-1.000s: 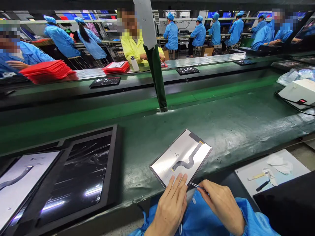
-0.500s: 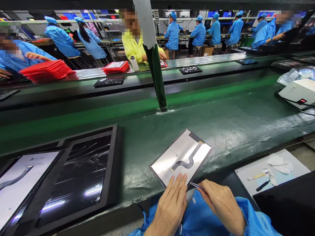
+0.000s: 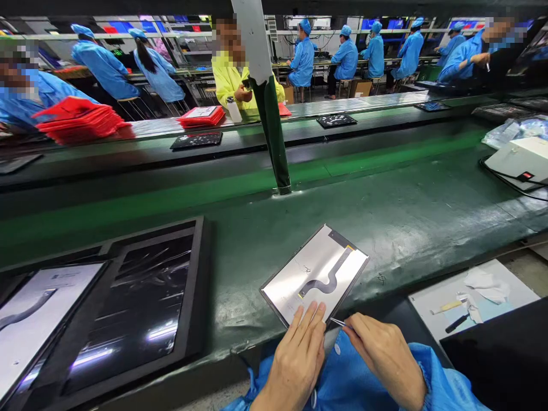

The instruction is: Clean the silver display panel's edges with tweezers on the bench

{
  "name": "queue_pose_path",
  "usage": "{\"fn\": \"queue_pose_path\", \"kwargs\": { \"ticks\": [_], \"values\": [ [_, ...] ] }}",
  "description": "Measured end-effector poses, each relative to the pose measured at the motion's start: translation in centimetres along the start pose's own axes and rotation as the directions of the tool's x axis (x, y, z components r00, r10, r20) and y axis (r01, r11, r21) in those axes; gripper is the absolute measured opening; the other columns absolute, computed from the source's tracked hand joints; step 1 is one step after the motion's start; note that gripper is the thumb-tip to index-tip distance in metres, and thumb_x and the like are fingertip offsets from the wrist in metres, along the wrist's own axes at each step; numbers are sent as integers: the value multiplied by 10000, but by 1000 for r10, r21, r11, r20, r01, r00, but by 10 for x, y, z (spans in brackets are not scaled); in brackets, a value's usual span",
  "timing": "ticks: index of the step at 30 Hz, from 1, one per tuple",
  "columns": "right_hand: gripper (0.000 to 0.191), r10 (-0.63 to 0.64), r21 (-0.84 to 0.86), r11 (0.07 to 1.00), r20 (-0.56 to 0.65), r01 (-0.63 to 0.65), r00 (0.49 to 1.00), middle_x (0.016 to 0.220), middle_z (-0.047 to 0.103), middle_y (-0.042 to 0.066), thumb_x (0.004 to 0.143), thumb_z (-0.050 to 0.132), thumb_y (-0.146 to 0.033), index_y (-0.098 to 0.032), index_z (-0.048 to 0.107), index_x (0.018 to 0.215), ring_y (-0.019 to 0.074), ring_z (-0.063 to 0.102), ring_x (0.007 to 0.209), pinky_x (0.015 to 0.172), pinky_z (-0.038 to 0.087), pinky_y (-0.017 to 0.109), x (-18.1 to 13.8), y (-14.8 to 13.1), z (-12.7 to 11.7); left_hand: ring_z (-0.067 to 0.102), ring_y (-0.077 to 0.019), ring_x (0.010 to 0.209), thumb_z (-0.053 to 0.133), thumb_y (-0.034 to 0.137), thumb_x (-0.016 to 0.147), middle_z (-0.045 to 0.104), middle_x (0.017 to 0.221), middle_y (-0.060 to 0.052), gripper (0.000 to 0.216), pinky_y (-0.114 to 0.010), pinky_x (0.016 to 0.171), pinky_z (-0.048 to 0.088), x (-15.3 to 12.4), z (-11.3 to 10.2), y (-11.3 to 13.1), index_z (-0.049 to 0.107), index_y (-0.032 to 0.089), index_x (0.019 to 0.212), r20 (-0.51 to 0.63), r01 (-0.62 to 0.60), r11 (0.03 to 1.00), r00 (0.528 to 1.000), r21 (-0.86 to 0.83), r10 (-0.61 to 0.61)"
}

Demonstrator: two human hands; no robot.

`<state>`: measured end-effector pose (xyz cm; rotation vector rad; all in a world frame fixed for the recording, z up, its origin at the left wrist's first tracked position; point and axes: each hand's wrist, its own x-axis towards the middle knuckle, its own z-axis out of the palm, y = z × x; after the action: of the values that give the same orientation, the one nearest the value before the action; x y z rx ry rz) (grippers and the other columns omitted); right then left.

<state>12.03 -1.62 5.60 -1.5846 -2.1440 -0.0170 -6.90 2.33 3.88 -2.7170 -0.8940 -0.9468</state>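
Observation:
A silver-backed display panel (image 3: 295, 271) lies at a slant on the green bench, its near corner at the front edge. A dark, curved flex cable (image 3: 329, 281) runs across its back. My left hand (image 3: 297, 348) rests flat on the panel's near part, fingers stretched out. My right hand (image 3: 381, 348) is closed round slim metal tweezers (image 3: 338, 322), whose tips meet the panel's lower right edge by my left fingers. Whether the tips grip anything is too small to tell.
At left, a black foam tray (image 3: 199, 274) bears dark film-covered screens and another silver panel (image 3: 55, 311). A post (image 3: 274, 131) rises from the bench. At right are a white box (image 3: 524, 162) with a cable and a board (image 3: 432, 294) with tools. Co-workers sit beyond the conveyor (image 3: 240, 154).
My hands, the tweezers and the panel hold their places. Dark plates on the conveyor have shifted slightly right. The co-worker in yellow has raised their hands from the red sheet.

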Motion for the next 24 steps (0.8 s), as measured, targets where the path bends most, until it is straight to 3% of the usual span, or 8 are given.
{"fn": "queue_pose_path", "kwargs": {
  "ticks": [8, 12, 14, 16, 20, 22, 24],
  "values": [
    [507, -22, -44, 999, -2, 22, 1000, 539, 578, -36, 1086, 157, -289, -229, 471, 692, 111, 579, 424, 454, 319, 274, 2, -3, -1, 587, -214, 1263, 424, -13, 896, 694, 1243, -140, 317, -365, 1129, 432, -5, 2, 0, 632, 62, 1123, 7, -5, 1000, 1000, -18, 5],
    [427, 78, 88, 992, 144, -92, 986, 596, 655, -19, 1071, 235, -271, -225, 510, 747, 135, 642, 473, 460, 329, 269, -1, 0, 0, 562, -225, 1289, 416, -16, 895, 680, 1264, -150, 330, -386, 1138, 414, -7, 4, -2, 647, 70, 1114, 19, -29, 1000, 999, -6, 29],
    [318, 164, 169, 961, 288, -218, 944, 654, 701, -13, 1036, 359, -253, -228, 526, 766, 153, 679, 536, 489, 349, 259, 1, 3, -2, 561, -225, 1290, 405, -4, 910, 673, 1278, -143, 367, -394, 1138, 410, -7, 4, -3, 640, 87, 1177, 40, -50, 999, 998, 16, 49],
    [241, 247, 216, 905, 434, -366, 867, 672, 713, -15, 992, 460, -250, -234, 532, 762, 165, 686, 576, 520, 364, 250, 7, 5, -4, 562, -223, 1290, 388, 9, 927, 662, 1298, -134, 408, -401, 1127, 420, -8, 4, -3, 624, 116, 1242, 62, -60, 998, 996, 35, 58],
    [250, 314, 256, 782, 626, -568, 714, 540, 618, -42, 969, 475, -276, -241, 511, 724, 159, 622, 518, 538, 374, 246, 19, 7, -10, 558, -229, 1294, 376, 23, 943, 642, 1327, -132, 423, -406, 1105, 439, -9, 4, -3, 614, 130, 1276, 86, -55, 997, 995, 45, 51],
    [224, 316, 274, 756, 643, -594, 698, 520, 587, -56, 965, 461, -271, -245, 491, 745, 157, 605, 509, 541, 375, 245, 19, 7, -9, 549, -232, 1303, 377, 25, 947, 637, 1333, -132, 416, -409, 1106, 437, -10, 5, -2, 615, 125, 1274, 89, -53, 998, 995, 45, 49],
    [137, 320, 265, 780, 609, -566, 726, 569, 611, -58, 932, 504, -251, -249, 473, 798, 160, 610, 525, 532, 365, 245, 16, 7, -7, 538, -234, 1314, 379, 24, 948, 638, 1331, -134, 409, -412, 1114, 428, -10, 5, -1, 619, 118, 1266, 82, -52, 998, 995, 44, 49]
  ]
}}
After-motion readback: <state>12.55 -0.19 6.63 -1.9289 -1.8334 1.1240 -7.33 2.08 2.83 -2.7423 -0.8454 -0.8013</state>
